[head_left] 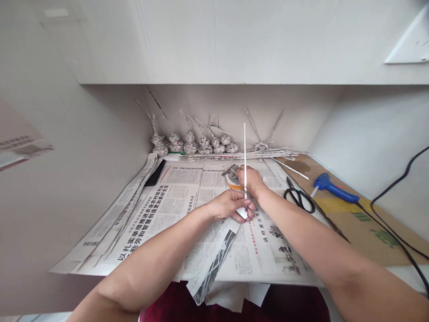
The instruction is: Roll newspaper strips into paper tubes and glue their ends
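Note:
My left hand (234, 205) is closed around the lower end of a thin white stick (245, 156), which points up. From the same grip a long newspaper strip (216, 257) slants down toward me, past the table's front edge. Just beyond, my right hand (250, 180) has its curled fingers against a crumpled grey cloth (230, 171); its fingertips are partly hidden. A small white and orange piece (233, 184) shows beneath the cloth. Newspaper sheets (174, 210) lie under both hands.
Several gourd-shaped woven paper figures (190, 145) stand along the back wall, with thin paper rods (234, 155) before them. At right are black scissors (299, 197), a blue glue gun (337, 188) with its cord, and cardboard (355, 223). A dark flat object (155, 173) lies left. An overhead panel (248, 44) overhangs the back.

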The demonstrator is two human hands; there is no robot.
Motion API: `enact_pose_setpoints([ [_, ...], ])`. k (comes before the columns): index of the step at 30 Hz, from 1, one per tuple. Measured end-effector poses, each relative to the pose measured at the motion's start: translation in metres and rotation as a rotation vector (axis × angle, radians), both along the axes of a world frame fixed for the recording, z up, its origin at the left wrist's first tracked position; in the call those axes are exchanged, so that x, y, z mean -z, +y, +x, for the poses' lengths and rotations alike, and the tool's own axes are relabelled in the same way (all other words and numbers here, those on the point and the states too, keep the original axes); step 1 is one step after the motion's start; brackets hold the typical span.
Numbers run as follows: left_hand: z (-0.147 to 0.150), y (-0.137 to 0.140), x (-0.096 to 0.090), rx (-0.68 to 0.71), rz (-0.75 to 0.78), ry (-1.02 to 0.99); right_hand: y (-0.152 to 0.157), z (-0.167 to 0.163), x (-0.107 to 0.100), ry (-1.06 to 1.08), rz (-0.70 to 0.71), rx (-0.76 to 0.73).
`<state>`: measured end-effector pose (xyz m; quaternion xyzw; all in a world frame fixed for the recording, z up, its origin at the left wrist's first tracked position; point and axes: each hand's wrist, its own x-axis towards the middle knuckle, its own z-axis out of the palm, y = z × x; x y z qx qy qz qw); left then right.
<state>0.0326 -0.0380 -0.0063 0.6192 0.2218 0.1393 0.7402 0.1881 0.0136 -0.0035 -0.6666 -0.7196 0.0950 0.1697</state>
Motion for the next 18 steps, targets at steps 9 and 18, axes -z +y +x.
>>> enact_pose_setpoints([
  [9,-0.001,-0.001,0.001,0.013,-0.021,-0.014,-0.014,-0.003,-0.003,-0.28,0.089,0.061],
  [18,-0.003,0.001,0.002,-0.017,-0.001,-0.029,-0.045,0.015,-0.017,0.189,0.265,0.121],
])
